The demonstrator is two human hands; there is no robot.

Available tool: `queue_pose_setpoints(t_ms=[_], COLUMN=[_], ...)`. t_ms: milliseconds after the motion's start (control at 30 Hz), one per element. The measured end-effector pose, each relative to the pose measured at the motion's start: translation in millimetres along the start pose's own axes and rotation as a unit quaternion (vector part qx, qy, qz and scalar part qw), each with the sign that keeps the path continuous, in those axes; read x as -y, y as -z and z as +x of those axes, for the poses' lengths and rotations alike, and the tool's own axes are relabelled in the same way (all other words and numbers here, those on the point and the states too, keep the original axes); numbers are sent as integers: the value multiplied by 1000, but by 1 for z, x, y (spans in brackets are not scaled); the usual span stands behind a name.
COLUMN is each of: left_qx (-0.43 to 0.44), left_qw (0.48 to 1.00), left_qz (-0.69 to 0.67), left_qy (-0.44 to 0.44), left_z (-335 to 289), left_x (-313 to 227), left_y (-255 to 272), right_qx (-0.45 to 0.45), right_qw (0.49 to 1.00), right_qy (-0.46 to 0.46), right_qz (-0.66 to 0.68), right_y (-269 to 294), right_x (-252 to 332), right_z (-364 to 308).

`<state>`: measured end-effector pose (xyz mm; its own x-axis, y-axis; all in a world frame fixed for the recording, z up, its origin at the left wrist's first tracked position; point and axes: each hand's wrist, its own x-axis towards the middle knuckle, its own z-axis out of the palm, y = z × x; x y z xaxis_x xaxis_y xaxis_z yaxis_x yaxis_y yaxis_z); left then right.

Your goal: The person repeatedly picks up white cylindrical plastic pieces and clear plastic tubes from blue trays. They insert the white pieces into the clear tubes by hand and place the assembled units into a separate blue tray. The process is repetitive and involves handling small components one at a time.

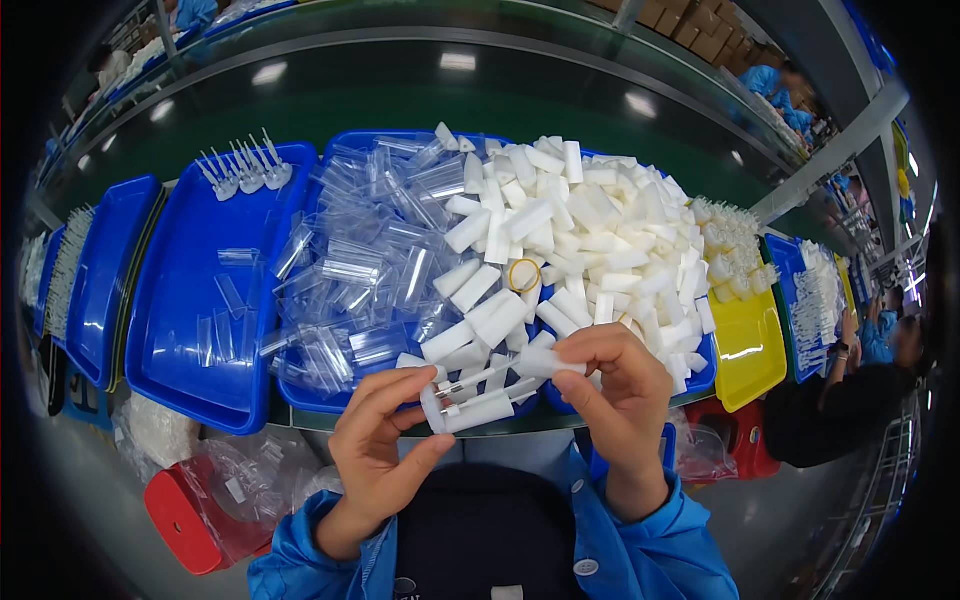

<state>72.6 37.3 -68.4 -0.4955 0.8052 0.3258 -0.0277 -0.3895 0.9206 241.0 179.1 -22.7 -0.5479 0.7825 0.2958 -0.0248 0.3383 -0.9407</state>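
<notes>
Both grips on white tube (478, 410)

white caps (590, 235): matt opaque plastic | clear tubes (370, 265): glossy see-through plastic | blue trays (190, 300): smooth shiny plastic | yellow bin (748, 345): glossy plastic | sleeves (660, 555): blue matt cloth | conveyor belt (400, 95): dark green, sheeny

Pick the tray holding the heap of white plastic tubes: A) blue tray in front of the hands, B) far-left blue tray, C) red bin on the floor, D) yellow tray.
A: the white plastic tubes are heaped in the blue tray just beyond the left hand and right hand.
</notes>
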Motion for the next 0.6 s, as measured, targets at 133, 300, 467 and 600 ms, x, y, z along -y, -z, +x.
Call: queue_pose_setpoints(t_ms=[133,300,467,600], left_qx=[6,0,-16,-15], left_qw=[1000,1000,1000,1000], left_qz=[-8,-4,-8,-10], left_qy=[-4,-5,1,-1], left_z=[1,-1,-1,-1], left_x=[-2,0,0,1], left_y=[-2,-1,-1,0], right_qx=[18,-71,-10,3], right_qw=[997,979,997,998], right_qy=[30,-84,42,47], right_qz=[70,172,58,36], right_y=[0,-7,6,11], right_x=[-4,8,-9,-10], right_z=[-2,-5,-3,-2])
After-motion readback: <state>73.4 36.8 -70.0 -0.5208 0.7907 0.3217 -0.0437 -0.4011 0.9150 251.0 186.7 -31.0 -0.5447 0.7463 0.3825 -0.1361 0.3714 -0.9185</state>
